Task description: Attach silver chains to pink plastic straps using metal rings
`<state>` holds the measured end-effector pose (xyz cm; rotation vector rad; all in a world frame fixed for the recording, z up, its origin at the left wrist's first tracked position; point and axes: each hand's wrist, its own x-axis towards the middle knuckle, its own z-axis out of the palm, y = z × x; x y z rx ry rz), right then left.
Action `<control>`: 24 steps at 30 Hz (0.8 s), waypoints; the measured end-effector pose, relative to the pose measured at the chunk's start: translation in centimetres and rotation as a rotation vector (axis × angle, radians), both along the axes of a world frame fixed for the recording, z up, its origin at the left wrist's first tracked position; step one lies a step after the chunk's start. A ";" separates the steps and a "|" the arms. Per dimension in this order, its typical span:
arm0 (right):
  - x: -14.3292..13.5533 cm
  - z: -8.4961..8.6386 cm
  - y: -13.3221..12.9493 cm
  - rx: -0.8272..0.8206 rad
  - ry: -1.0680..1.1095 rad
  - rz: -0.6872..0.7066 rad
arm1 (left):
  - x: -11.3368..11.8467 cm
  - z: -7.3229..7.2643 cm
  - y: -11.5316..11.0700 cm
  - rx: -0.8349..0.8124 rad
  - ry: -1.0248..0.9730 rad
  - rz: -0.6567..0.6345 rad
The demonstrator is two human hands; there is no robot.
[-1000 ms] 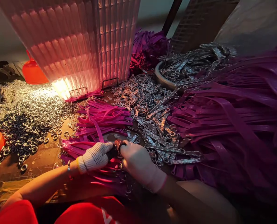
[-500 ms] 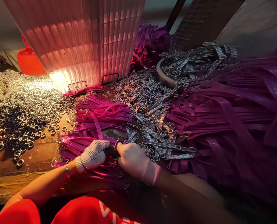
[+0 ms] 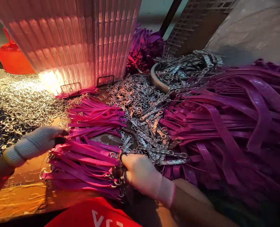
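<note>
My left hand [image 3: 39,142], in a white knit glove with dark fingertips, has moved out over the left ends of the magenta straps [image 3: 88,154]. Its thumb and fingers are drawn together; whatever is between them is too blurred to tell. My right hand [image 3: 143,176], also gloved, is closed at the right ends of these straps. A dark ring shows by its thumb, but what its fingers hold is hidden in shadow. Metal rings hang from both ends of the straps. Another bundle of magenta straps [image 3: 94,115] lies just beyond.
Loose metal rings [image 3: 31,101] are heaped at the left. Silver chain pieces [image 3: 140,104] spread across the middle, with more in a round tub [image 3: 157,82]. Long purple straps [image 3: 213,116] pile up at the right. A ribbed translucent panel [image 3: 66,44] and a red container [image 3: 14,58] stand behind.
My left hand has left my right hand and moved left to the straps' far ends. My right hand stays closed near the same place. The view has shifted slightly.
</note>
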<state>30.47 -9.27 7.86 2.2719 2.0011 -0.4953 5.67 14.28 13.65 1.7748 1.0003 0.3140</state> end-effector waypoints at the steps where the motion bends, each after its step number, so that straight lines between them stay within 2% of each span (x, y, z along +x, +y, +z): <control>1: 1.1 -0.4 0.2 0.031 0.018 0.033 | -0.6 -0.3 -0.5 -0.042 0.033 0.013; 3: 4.4 -1.1 1.4 0.109 -0.022 0.045 | -1.0 -1.5 -2.2 -0.143 0.061 0.007; 4: 6.5 -1.4 2.2 0.147 -0.095 -0.005 | -0.6 -2.4 -3.2 -0.255 0.021 0.053; 7: 12.7 -2.4 5.2 0.133 -0.381 -0.094 | 2.3 -4.8 -5.7 -0.760 -0.249 0.264; 9: 15.4 -3.2 6.9 0.108 -0.494 -0.046 | 5.0 -6.2 -6.7 -1.113 -0.378 0.350; 12: 17.0 -4.1 8.0 0.088 -0.557 0.014 | 8.1 -7.4 -7.6 -1.394 -0.434 0.284; 16: 16.8 -4.2 8.1 0.080 -0.548 0.035 | 8.8 -7.7 -8.4 -1.461 -0.452 0.140; 20: 16.6 -3.7 8.2 0.098 -0.510 0.052 | 7.1 -7.4 -8.4 -1.434 -0.528 0.113; 24: 16.8 -3.7 7.9 0.199 -0.398 0.040 | 5.6 -7.4 -8.1 -1.450 -0.598 0.097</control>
